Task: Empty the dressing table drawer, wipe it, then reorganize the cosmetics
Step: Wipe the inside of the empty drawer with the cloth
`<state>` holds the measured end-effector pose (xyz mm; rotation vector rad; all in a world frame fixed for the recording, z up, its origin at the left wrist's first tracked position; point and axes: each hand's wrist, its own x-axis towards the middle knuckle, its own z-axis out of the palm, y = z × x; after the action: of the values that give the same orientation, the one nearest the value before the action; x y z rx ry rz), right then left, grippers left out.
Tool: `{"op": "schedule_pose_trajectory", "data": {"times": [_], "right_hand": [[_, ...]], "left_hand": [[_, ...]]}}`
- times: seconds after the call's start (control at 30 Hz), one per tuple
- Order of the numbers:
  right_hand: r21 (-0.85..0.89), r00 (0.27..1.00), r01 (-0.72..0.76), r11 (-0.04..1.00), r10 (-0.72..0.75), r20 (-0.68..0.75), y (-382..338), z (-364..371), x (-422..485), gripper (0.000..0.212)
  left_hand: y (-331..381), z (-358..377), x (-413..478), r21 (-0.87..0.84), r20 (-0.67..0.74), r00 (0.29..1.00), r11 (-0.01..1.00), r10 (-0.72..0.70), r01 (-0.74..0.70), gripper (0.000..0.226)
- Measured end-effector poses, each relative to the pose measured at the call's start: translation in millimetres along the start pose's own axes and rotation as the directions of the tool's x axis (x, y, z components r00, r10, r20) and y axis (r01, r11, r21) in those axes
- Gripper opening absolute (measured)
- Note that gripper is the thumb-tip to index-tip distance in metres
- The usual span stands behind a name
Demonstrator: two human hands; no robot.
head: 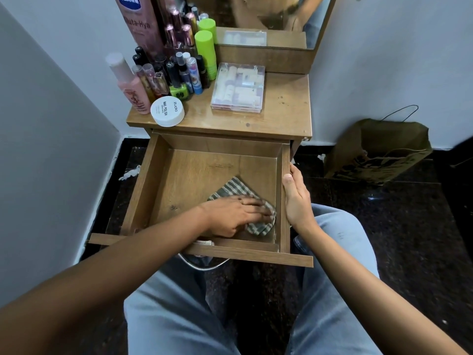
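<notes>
Fingers (257, 204) of my left grip (234, 216) lie flat on the checked cloth (231, 188), pressing it to the floor of the pulled-out drawer (194, 175) near its front right corner. The cloth is green and white, rumpled. My right grip (297, 198) clasps the drawer's right wall, thumb over its top edge. Cosmetics (176, 73) crowd the bench (281, 106) behind.
</notes>
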<state>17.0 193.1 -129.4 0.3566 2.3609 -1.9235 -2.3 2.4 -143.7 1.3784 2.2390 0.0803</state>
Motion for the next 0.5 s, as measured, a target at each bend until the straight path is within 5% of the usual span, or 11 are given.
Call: {"op": "schedule_pose_trajectory", "data": {"times": [0.2,0.33,0.5], "right_hand": [[0.002,1.0,-0.008,1.0,0.008,0.008,-0.3,-0.3,0.0,0.038],[0.007,1.0,0.0,1.0,0.0,0.009,0.1,0.5,1.8,0.04],[0.012,1.0,-0.001,1.0,0.001,0.015,3.6,-0.6,2.5,0.039]], "left_hand": [[5.5,-22.9,0.7,0.004,0.053,0.963,0.964,0.265,-0.265,0.056],[2.8,-20.0,7.3,0.039,-0.096,0.968,0.972,0.234,-0.231,0.025],[-2.4,-9.8,9.8,0.036,-0.079,0.965,0.968,0.249,-0.247,0.043]]}}
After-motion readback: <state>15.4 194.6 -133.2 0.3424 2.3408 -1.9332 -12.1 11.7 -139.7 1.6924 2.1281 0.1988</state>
